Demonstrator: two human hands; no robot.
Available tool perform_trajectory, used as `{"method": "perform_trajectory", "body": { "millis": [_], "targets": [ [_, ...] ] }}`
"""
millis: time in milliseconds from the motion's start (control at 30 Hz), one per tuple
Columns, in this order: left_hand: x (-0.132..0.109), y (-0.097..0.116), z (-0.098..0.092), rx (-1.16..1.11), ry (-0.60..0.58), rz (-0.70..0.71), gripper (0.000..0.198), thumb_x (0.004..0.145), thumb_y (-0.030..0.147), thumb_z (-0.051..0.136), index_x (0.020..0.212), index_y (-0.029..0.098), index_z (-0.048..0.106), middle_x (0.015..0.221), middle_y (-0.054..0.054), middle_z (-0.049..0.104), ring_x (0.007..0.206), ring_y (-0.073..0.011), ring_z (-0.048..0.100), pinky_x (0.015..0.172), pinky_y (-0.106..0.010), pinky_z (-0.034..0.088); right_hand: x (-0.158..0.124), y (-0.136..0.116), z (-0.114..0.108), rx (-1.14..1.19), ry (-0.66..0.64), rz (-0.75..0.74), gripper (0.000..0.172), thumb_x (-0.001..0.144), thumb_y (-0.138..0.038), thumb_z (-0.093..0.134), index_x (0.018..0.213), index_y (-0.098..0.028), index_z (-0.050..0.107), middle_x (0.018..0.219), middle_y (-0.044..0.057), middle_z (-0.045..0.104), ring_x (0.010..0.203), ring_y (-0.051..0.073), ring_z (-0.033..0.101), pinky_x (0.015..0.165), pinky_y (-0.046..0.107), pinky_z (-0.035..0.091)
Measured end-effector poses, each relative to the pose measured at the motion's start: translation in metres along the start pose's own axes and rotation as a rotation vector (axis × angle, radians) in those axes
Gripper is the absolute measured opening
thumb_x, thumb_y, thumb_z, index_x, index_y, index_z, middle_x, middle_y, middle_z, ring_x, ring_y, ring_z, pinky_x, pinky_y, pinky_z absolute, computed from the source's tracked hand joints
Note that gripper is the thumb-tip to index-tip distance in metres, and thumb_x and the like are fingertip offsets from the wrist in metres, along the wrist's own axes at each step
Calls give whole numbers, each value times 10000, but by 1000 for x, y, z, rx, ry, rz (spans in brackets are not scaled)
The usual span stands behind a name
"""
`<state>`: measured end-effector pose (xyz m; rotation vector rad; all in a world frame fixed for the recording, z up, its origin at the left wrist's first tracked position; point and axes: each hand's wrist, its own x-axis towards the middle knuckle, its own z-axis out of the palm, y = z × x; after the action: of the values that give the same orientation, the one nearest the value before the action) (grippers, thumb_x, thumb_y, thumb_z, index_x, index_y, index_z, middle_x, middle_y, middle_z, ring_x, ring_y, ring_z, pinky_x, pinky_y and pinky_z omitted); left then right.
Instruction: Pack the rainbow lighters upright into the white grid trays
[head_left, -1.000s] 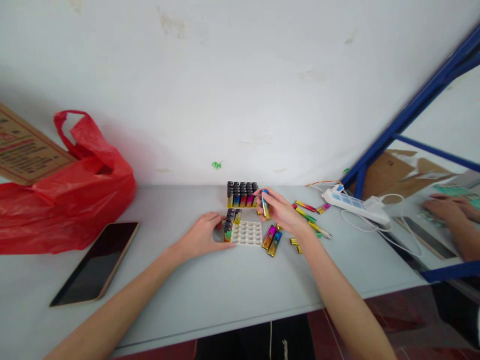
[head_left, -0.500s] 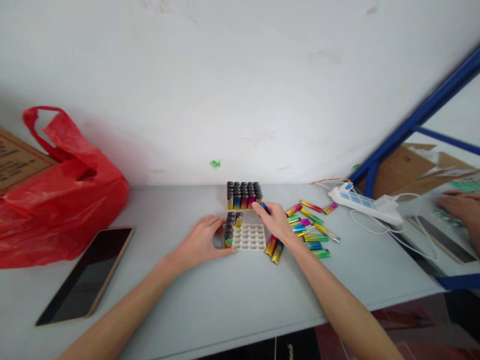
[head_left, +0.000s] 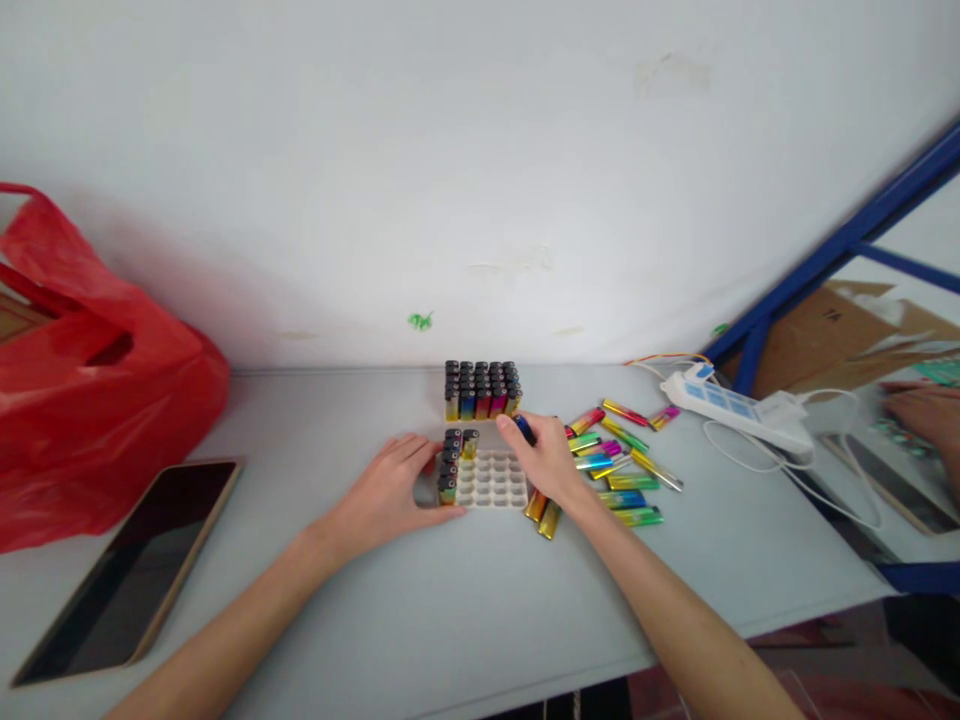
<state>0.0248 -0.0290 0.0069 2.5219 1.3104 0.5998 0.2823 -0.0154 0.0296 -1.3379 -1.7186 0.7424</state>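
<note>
My left hand (head_left: 386,490) rests on the table with its fingers against the left side of a white cell tray (head_left: 491,482), which holds several upright lighters (head_left: 452,458) along its left column. My right hand (head_left: 547,462) is closed on a lighter (head_left: 524,430) with a blue end, held at the tray's right edge. A full block of upright lighters (head_left: 481,389) stands just behind the tray. Two lighters (head_left: 545,513) lie partly under my right wrist.
Several loose colourful lighters (head_left: 619,460) lie scattered to the right. A white power strip (head_left: 731,409) with cable is at the far right. A phone (head_left: 127,570) lies at the left beside a red plastic bag (head_left: 90,430). Another person's hand (head_left: 926,415) shows past a blue frame.
My right hand has come down from above the full block to the tray's right edge, still holding the lighter. My left hand stays at the tray. The view has shifted right.
</note>
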Motion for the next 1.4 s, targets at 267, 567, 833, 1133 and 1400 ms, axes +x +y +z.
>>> {"method": "perform_trajectory", "body": {
  "millis": [267, 567, 833, 1133, 1400],
  "targets": [
    [0, 0, -1, -7, 7, 3, 558, 768, 730, 842, 911, 235, 626, 919, -69, 710, 883, -292, 681, 856, -432, 574, -1, -2, 0, -17, 21, -40, 455, 987, -524, 499, 645, -256, 365, 557, -51, 396, 562, 128, 368, 575, 290, 268],
    [1, 4, -6, -1, -34, -17, 560, 772, 727, 843, 914, 223, 644, 930, -82, 711, 901, -307, 689, 867, -446, 581, -5, -9, -14, -128, -144, -245, 376, 1157, -497, 396, 937, -239, 558, 906, 37, 645, 849, 206, 619, 785, 319, 458],
    [1, 4, -6, -18, -23, -8, 545, 789, 723, 828, 937, 220, 675, 961, -91, 738, 917, -303, 700, 887, -448, 589, -8, -6, -11, -228, -242, -300, 440, 1153, -505, 473, 832, -224, 581, 741, -1, 623, 689, 172, 561, 691, 299, 400],
    [1, 3, -4, -18, -11, -21, 562, 751, 728, 853, 928, 226, 672, 983, -106, 747, 951, -336, 715, 898, -470, 586, -10, -5, -1, -505, -280, -450, 355, 1138, -458, 541, 948, -195, 686, 889, 82, 751, 812, 229, 684, 750, 334, 459],
    [1, -3, -2, -23, -14, -26, 574, 753, 773, 817, 928, 243, 681, 1006, -102, 763, 978, -349, 728, 893, -474, 595, -9, -12, -4, -567, -287, -384, 503, 1124, -561, 528, 820, -193, 685, 781, 48, 728, 716, 194, 654, 750, 325, 428]
  ]
}}
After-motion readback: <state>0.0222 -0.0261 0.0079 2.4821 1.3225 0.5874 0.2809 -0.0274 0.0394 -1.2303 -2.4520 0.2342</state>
